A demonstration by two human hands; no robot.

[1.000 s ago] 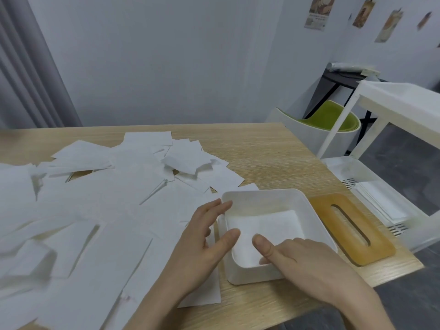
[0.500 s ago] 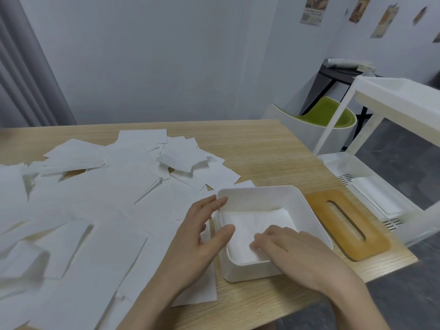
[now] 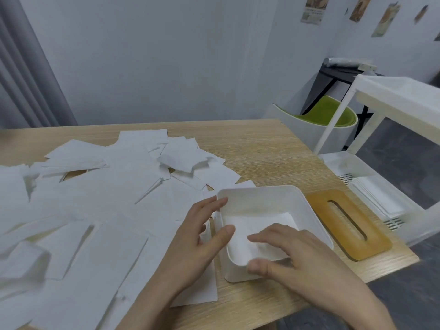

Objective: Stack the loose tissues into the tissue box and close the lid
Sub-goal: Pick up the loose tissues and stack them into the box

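Note:
A white tissue box [image 3: 273, 196] stands open near the table's front right corner, with a flat white tissue [image 3: 240, 232] lying inside it. My right hand [image 3: 292, 253] reaches over the box's near wall, fingers straight and spread on the tissue, thumb outside the wall. My left hand [image 3: 200, 236] rests at the box's left wall with relaxed fingers touching its rim and holds nothing. The amber wooden lid [image 3: 333, 222] with its long slot lies flat on the table to the right of the box. Several loose white tissues [image 3: 107, 198] cover the table to the left.
The wooden table [image 3: 262, 148] ends just right of the lid and just in front of the box. Beyond the right edge stands a white plastic cart [image 3: 390, 103] with a lower tray of paper. A green-and-white chair [image 3: 328, 115] stands behind it.
My right hand has spread its fingers farther over the tissue in the box, and its thumb has come down outside the near wall. The left hand stays at the left rim.

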